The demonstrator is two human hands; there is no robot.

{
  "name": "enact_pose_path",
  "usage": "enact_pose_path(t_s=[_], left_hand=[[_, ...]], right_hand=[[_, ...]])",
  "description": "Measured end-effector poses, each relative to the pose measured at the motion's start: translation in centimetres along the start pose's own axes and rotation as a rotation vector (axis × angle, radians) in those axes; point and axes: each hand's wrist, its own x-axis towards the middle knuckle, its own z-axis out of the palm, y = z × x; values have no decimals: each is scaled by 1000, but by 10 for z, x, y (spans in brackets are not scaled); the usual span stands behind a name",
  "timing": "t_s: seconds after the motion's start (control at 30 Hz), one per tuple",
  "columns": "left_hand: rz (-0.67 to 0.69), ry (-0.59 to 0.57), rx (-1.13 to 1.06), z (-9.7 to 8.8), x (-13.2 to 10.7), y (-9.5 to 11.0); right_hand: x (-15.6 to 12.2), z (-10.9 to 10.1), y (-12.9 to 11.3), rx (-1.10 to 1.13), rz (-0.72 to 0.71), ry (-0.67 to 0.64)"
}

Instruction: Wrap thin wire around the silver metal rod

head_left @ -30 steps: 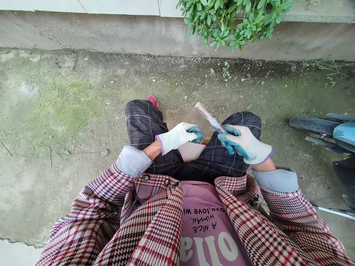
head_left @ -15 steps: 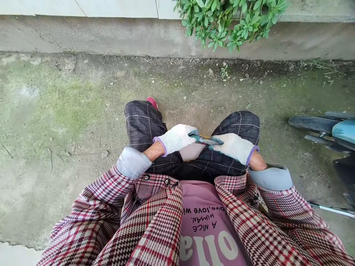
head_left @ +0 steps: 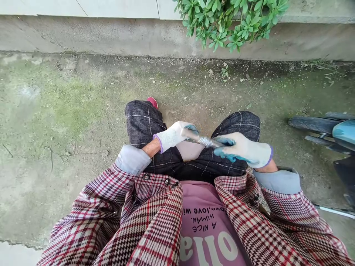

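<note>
Nearest: woollen coat (head_left: 138, 221) in red-and-cream plaid with grey cuffs, open over a pink printed shirt (head_left: 205, 229), then dark windowpane-check trousers (head_left: 141, 122) bent at the knees. Above the lap: slim grey metal rod (head_left: 205, 141), ribbed along its middle, lying level between the knees; left hand (head_left: 174, 135), in a white knit glove with teal-coated fingers, is closed around one end, and the matching gloved right hand (head_left: 244, 149) curls its fingers around the other. Beyond: red shoe (head_left: 152, 101) tip, rough mossy concrete ground (head_left: 69, 103), dark scooter (head_left: 332, 129) at right, grey kerb (head_left: 111, 35), leafy green plant (head_left: 227, 18).
</note>
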Motion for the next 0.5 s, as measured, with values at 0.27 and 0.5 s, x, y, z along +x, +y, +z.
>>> enact_pose_path(t_s=[0.27,0.5], left_hand=[[87,-4,207,0,-11,6],[113,3,58,14,-7,0]], right_hand=[[17,8,15,-525,-4,49],[22,-4,24,-460,-31,376]])
